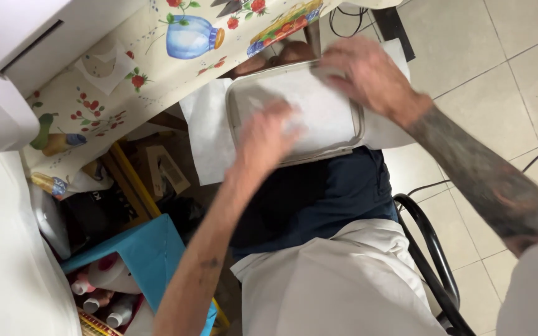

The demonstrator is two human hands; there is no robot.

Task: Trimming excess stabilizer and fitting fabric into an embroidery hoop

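Pressing down on the white fabric, your left hand (268, 134) lies flat with the fingers spread and loosely open, palm on the cloth stretched inside the embroidery hoop (296, 112); it grips nothing, it only rests on the surface, and it is a little blurred. Your right hand (365, 73) is at the far right corner of the same hoop, with fingers bent over the rim and touching it; whether they really pinch the frame I cannot tell, because the fingertips are blurred. You have one hoop, a rounded rectangle with a pale grey frame, and it sits on your lap above the dark blue trousers (309, 190), partly under the edge of the tabletop (126, 74) with the flowered cloth. Its long axis runs from left to right across your lap, slightly tilted so that the right end is farther from you. One sheet of white backing material (210, 140) sticks out below the hoop on the left side and also on the right. On the floor at your left there is one light blue box (151, 249), and beside it I count about three small bottles (110, 302) with pale caps, though some are partly hidden. One black chair frame (428, 249) curves at your right, over the pale floor tiles (499, 68). One white machine (7, 74) stands on the tabletop at the upper left.
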